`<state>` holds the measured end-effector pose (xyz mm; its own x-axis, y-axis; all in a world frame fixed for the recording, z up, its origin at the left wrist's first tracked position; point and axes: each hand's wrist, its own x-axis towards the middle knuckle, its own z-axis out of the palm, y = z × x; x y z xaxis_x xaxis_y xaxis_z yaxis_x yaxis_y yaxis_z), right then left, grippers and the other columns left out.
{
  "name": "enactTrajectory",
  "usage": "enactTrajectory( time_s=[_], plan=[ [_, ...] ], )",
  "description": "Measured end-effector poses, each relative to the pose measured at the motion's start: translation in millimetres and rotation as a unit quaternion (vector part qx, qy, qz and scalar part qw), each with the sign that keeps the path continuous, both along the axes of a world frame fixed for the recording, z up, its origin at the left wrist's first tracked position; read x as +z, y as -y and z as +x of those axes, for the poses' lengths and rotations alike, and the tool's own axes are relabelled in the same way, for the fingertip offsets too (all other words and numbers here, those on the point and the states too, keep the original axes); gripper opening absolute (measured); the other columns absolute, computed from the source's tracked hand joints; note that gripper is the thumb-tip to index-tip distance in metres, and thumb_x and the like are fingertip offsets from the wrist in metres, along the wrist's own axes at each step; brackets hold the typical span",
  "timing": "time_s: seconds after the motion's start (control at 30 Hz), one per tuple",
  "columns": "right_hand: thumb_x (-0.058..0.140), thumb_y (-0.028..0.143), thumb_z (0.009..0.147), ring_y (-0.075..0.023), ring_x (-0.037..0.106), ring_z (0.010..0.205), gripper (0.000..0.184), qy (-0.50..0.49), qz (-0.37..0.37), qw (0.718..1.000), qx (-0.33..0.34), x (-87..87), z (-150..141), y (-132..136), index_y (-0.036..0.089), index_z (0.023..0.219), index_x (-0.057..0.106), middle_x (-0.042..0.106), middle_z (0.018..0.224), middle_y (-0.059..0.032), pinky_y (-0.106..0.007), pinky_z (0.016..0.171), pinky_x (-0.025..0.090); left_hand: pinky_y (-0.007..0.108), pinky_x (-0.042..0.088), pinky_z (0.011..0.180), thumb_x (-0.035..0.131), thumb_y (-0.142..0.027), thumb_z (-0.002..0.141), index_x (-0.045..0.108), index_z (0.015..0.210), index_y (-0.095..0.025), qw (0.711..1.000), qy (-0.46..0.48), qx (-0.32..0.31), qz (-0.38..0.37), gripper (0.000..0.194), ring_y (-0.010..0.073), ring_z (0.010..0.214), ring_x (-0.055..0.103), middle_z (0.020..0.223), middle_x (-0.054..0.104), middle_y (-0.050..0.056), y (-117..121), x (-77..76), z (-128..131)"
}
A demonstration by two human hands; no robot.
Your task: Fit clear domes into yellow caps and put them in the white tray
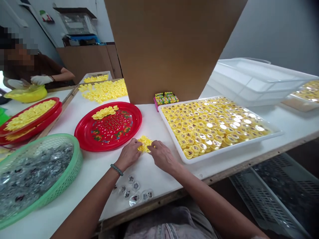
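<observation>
A small cluster of yellow round plastic pieces (145, 141) lies on the white table between my two hands. From its left side, my left hand (129, 153) has its fingers closed at a yellow piece. My right hand (162, 155) comes in from the other side, its thumb and fingers pinched at the edge of another yellow piece. Nearer to me, several clear discs with dark printed pictures (136, 186) lie loose on the tabletop. Just beyond my left hand is a red tray (84, 132) with a short group of yellow pieces (106, 112) at its far side.
Right of my hands stands a white tray (185, 159) full of yellow pieces topped with printed discs. A green basket (72, 166) of clear discs is at left. A cardboard panel (171, 49) rises behind. Across the table, a person in white gloves (41, 80) works over a yellow bowl (32, 94).
</observation>
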<state>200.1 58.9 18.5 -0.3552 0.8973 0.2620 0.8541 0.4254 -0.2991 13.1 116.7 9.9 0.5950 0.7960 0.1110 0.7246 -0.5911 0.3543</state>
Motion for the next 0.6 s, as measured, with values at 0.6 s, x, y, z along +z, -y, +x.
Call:
enactTrajectory(
  time_s=[0.6],
  plan=[
    [0.05,0.008,0.083,-0.0179,0.051,0.093,0.014,0.026,-0.12,0.954,0.274,-0.8,-51.8,54.3,0.015,0.086,0.062,0.059,0.094,-0.0072,-0.027,0.082,0.041,0.032,0.044,0.077,0.053,-0.019,0.083,0.052,0.098,-0.018,0.996,0.059,0.065,-0.022,0.015,0.0216,0.088,0.054,0.096,0.052,0.005,53.4,-10.5,-39.0]
  ],
)
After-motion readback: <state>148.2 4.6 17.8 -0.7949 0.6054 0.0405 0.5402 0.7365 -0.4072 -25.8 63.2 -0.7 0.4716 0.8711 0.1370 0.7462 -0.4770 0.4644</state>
